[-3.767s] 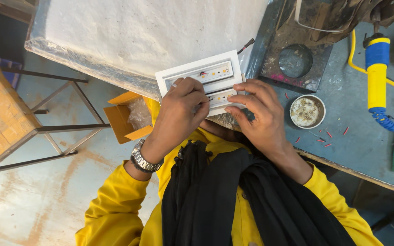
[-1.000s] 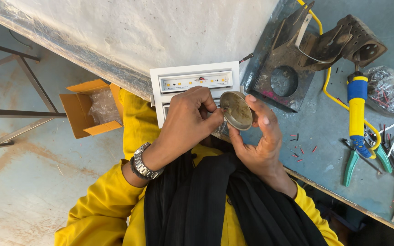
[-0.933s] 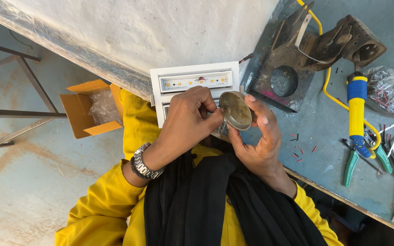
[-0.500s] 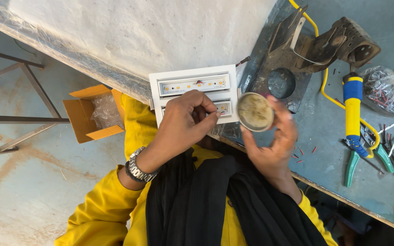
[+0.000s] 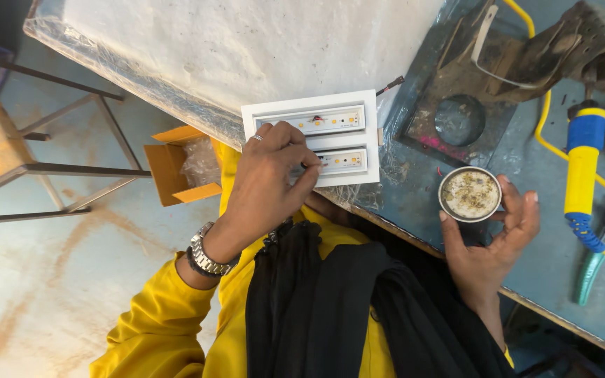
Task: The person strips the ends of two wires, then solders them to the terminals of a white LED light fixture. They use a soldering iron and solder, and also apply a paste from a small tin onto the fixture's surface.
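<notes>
Left hand (image 5: 274, 175) rests on the white two-row LED light fixture (image 5: 313, 136), fingers curled and pinched at the lower LED strip (image 5: 341, 161); cannot tell if anything small is held between the fingertips. Ring on one finger, metal wristwatch (image 5: 208, 255) on the wrist. Fixture lies flat at the near edge of the blue worktop (image 5: 547, 280), partly overlapping the white plastic-wrapped sheet (image 5: 246, 49) toward the far left corner. Right hand (image 5: 491, 238) grips a small round metal tin (image 5: 470, 194) of pale crumbly paste, fingers cupped around its rim, tin face up, above the worktop near its front edge, well apart from the fixture. Behind the tin, a dark metal stand (image 5: 505, 77) with a round hole. Soldering iron with blue-yellow handle (image 5: 582, 175) lies toward the right edge, yellow cord (image 5: 544, 112) looping beside it; green-handled pliers (image 5: 593, 266) just beside the iron. Orange cardboard box (image 5: 176, 164) on the floor below the worktop's left side.
</notes>
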